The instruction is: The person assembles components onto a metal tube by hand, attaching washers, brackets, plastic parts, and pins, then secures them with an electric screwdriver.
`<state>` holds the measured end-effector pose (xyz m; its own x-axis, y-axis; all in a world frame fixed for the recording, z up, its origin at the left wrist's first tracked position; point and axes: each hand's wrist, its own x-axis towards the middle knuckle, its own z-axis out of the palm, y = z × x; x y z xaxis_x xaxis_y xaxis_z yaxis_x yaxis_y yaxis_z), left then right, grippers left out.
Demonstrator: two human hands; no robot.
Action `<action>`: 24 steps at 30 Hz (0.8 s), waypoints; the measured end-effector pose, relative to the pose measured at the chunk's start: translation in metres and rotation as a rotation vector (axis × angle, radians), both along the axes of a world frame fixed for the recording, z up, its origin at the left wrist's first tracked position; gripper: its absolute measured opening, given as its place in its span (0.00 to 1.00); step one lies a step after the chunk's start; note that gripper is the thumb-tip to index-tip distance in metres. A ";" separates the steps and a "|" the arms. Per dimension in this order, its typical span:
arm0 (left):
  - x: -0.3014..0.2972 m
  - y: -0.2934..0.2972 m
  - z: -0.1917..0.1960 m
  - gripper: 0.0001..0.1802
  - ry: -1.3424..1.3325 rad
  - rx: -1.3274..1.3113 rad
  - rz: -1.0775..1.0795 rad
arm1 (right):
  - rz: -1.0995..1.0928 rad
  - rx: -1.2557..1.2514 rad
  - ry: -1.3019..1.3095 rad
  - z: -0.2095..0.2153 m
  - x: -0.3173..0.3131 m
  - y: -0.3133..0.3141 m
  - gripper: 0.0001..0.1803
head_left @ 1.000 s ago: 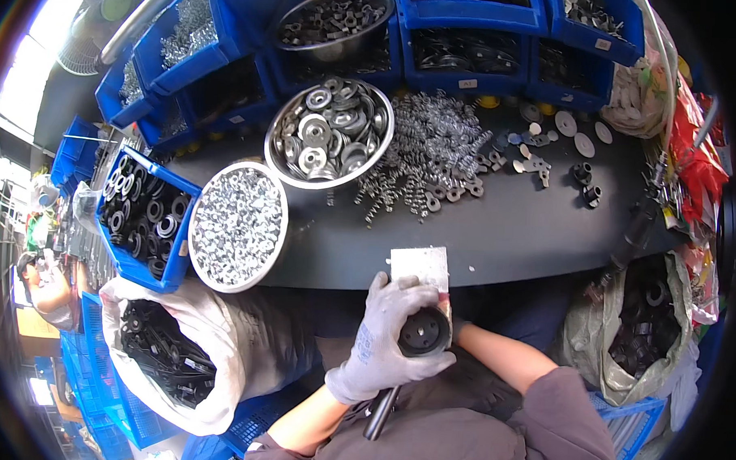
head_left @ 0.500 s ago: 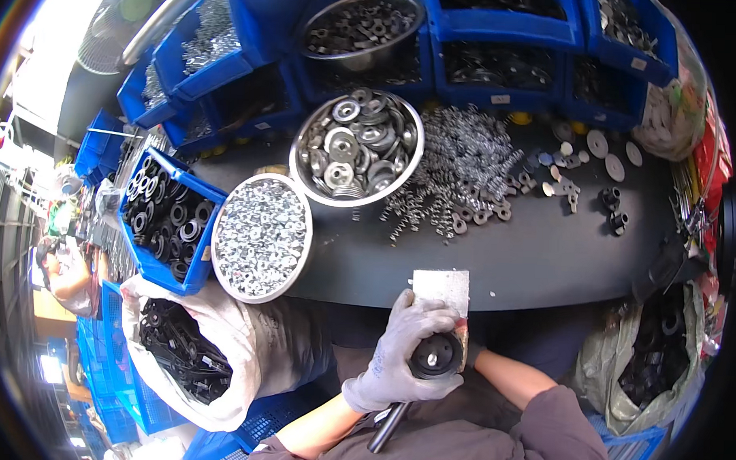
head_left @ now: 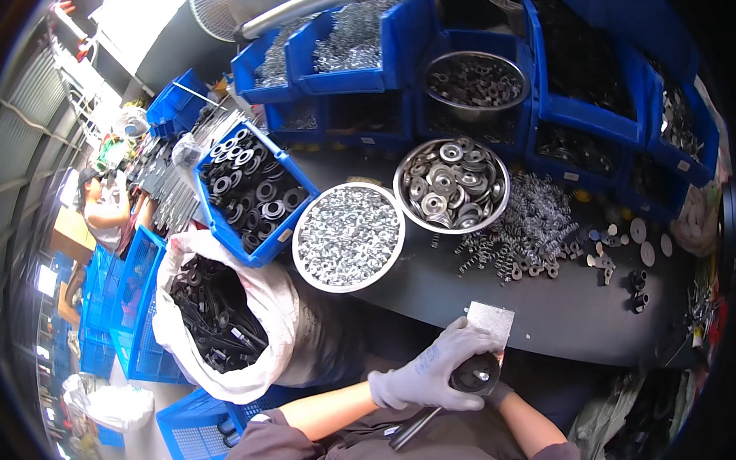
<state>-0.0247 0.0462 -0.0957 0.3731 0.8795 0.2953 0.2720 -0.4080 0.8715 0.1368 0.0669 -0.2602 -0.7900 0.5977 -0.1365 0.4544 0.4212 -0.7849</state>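
Observation:
My left hand [head_left: 434,370], in a grey glove, is closed around a round black cap-shaped part [head_left: 474,374] with a small shiny center. A black rod [head_left: 414,429] slants down toward my lap from below that hand; whether it joins the round part is hidden. My right hand [head_left: 498,394], in a darker glove, is beside and behind the round part, its fingers out of sight. Just beyond my left fingertips, at the table's front edge, is a pale grey flat plate [head_left: 491,322].
On the dark table [head_left: 431,291] are a white-rimmed bowl of small metal pieces [head_left: 348,237], a steel bowl of round discs [head_left: 452,184] and heaped springs [head_left: 535,215]. Blue bins [head_left: 338,81] line the back. A blue bin of black rings [head_left: 252,195] and a white sack [head_left: 287,341] stand left.
The view has swung left, so the table and bins sit farther right and lower. My left hand still grips the round black part; the rod keeps its slant.

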 end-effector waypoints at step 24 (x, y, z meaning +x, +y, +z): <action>-0.006 -0.009 0.096 0.14 0.355 0.501 0.252 | -0.517 0.122 0.571 0.214 0.045 -0.019 0.20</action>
